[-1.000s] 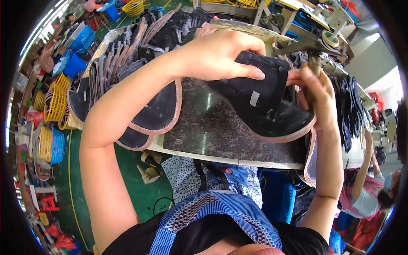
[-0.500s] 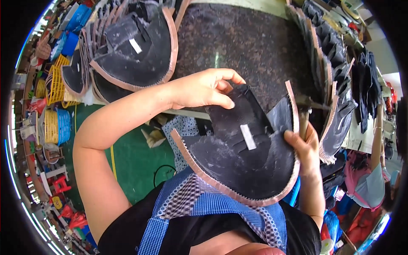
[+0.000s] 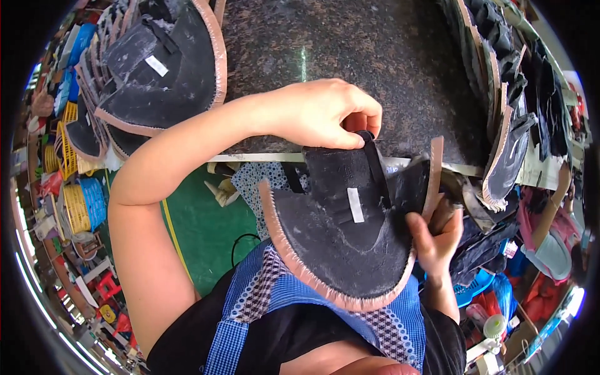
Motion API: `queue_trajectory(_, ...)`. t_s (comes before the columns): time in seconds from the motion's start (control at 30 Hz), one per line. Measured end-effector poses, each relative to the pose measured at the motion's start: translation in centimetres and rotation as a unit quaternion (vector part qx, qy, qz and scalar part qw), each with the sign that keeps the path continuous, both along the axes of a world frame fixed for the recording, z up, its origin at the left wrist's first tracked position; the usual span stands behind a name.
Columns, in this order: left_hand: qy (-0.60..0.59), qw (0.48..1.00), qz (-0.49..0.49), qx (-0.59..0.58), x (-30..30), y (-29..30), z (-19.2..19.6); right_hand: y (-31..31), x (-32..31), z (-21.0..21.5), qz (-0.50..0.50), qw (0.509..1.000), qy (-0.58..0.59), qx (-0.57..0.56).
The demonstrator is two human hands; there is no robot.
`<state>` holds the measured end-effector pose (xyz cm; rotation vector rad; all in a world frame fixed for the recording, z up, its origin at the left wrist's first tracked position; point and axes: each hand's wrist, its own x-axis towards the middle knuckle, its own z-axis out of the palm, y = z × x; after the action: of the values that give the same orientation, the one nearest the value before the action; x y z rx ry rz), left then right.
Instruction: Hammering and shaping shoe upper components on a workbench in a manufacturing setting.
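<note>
At the centre of the frame, the left hand (image 3: 322,112) arches over from the upper left, forearm bent at the elbow, its fingers curled shut and pinching the top end of a black strap on the shoe upper (image 3: 347,237). The right hand (image 3: 437,240) comes up from the lower right, thumb laid on the piece's right flank and fingers behind it, gripping that side. The shoe upper is a black fan-shaped piece with a pinkish frayed border; it is held just below the table edge (image 3: 262,157), its rounded broad end toward the lower centre, its narrow strap end toward the top, so the long axis runs roughly up and down, tilted slightly left. A small white tag sits near its middle.

Above it lies the dark speckled table (image 3: 375,56), open across its middle. A stack of like pieces (image 3: 156,69) crowds the upper left, and another row (image 3: 506,125) lines the right edge, near the right hand. Green floor (image 3: 200,225) shows left of the piece.
</note>
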<state>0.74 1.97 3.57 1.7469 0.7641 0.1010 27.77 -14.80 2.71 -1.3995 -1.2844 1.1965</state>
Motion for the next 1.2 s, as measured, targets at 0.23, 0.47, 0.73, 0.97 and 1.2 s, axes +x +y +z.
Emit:
queue_trajectory(0.23,-0.015,0.996,-0.057,0.065,0.3,2.8,-1.0,3.6,3.9,1.8,0.092,0.975,-0.19,0.065)
queue_trajectory(0.47,-0.084,0.971,-0.079,0.21,-0.3,3.3,-1.4,8.2,0.1,2.5,0.327,0.902,-0.271,0.077)
queue_trajectory(0.73,-0.163,0.84,-0.13,0.501,-1.4,2.9,-3.6,10.2,0.4,2.3,0.254,0.932,-0.248,0.077)
queue_trajectory(0.97,-0.15,0.832,-0.039,0.532,-1.8,0.3,-4.2,12.4,-0.6,3.2,0.364,0.888,-0.281,-0.031)
queue_trajectory(1.2,-0.171,0.922,0.048,0.343,-1.8,0.9,-4.2,12.7,0.9,1.9,0.404,0.874,-0.268,-0.035)
